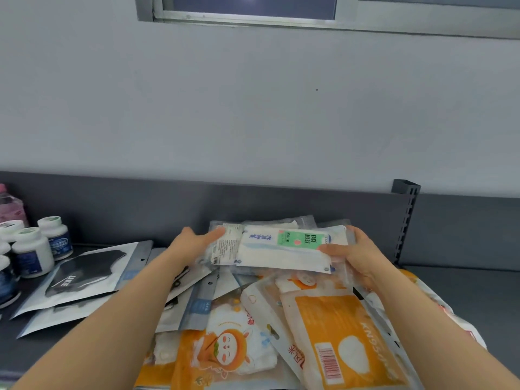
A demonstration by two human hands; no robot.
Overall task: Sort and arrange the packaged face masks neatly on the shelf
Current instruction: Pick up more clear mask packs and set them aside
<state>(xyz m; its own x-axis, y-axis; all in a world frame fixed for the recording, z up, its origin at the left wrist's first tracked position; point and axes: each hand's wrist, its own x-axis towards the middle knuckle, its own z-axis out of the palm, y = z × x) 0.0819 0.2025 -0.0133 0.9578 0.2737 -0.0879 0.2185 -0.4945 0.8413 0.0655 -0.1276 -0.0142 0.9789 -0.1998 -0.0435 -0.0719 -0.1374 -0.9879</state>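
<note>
Head view: white mask packs (281, 249) between hands.

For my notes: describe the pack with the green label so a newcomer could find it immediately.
On the dark grey shelf, a heap of plastic mask packets lies right of the white pill bottles. Above the heap's far end, the left hand and right hand hold a white packet; only it has a mint-green "FACE MASK" label.

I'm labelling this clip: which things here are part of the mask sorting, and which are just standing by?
Part of the job:
- white FACE MASK packets, in left hand and right hand
- orange KN95 packet
- black mask in silver pouch
- dark grey shelf

Standing by:
- white pill bottles
- pink bottle
</note>
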